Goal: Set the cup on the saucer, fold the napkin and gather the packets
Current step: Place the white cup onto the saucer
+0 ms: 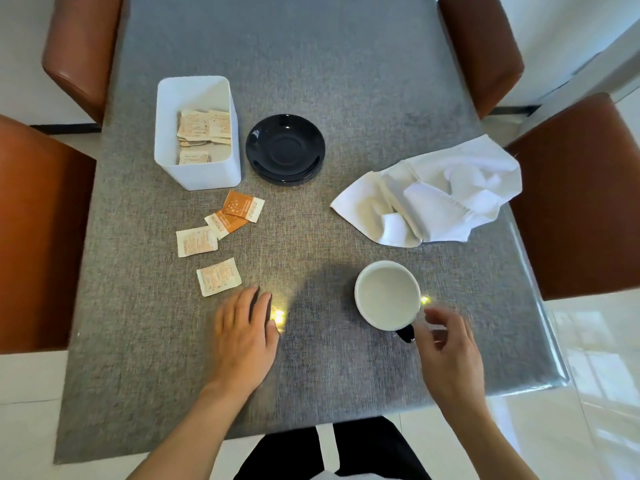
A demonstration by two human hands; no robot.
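Observation:
A cup (387, 294), white inside with a dark handle, stands upright on the near right of the table. My right hand (450, 351) hovers just right of its handle with fingers loosely curled, holding nothing. My left hand (244, 336) lies flat on the cloth, fingers straight. A black saucer (285, 148) sits further back in the middle. A crumpled white napkin (436, 199) lies at the right edge. Several packets (219, 277) are scattered on the left, between my left hand and a white bin (197, 133) that holds several more.
The grey table (346, 81) is ringed by brown chairs: one at the left (38, 230), one at the right (581, 202) and two at the far corners. The napkin lies close to the table's right edge.

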